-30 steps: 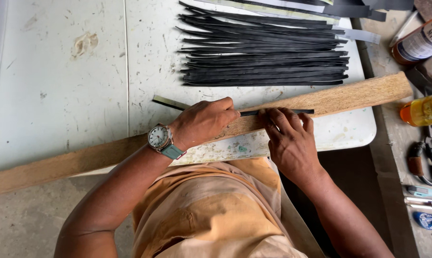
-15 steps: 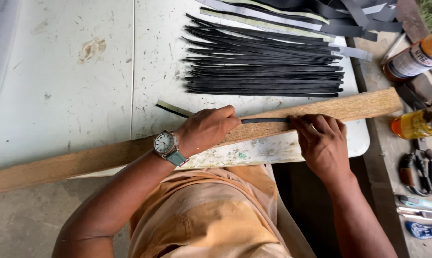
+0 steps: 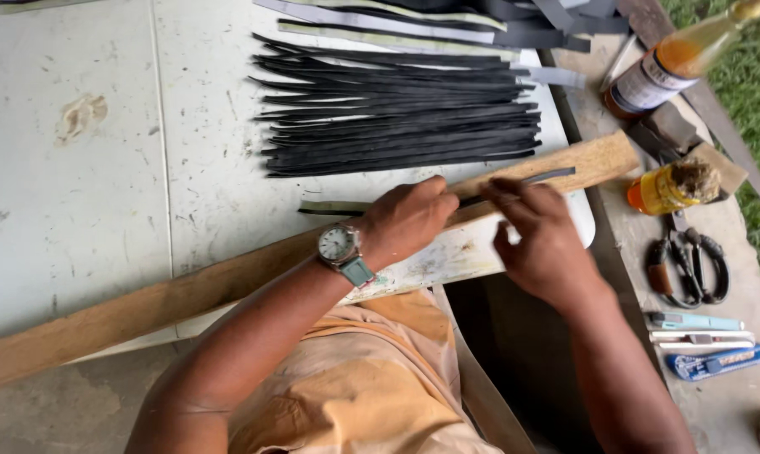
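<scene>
dark strip [image 3: 514, 182] on wooden plank [image 3: 228, 282], both hands pressing

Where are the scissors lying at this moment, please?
The scissors lie at the right of the head view, below the small yellow bottle and above the utility knives.

Two bottles [image 3: 662, 71], scissors [image 3: 687, 269], box cutters [image 3: 716, 360] — all right of table [image 3: 77, 193]

White table [image 3: 77, 210], scuffed and stained; on it a pile of black strips [image 3: 397, 126]; long wooden plank [image 3: 186, 294] laid diagonally; grey strips [image 3: 380, 21] at far edge.
</scene>
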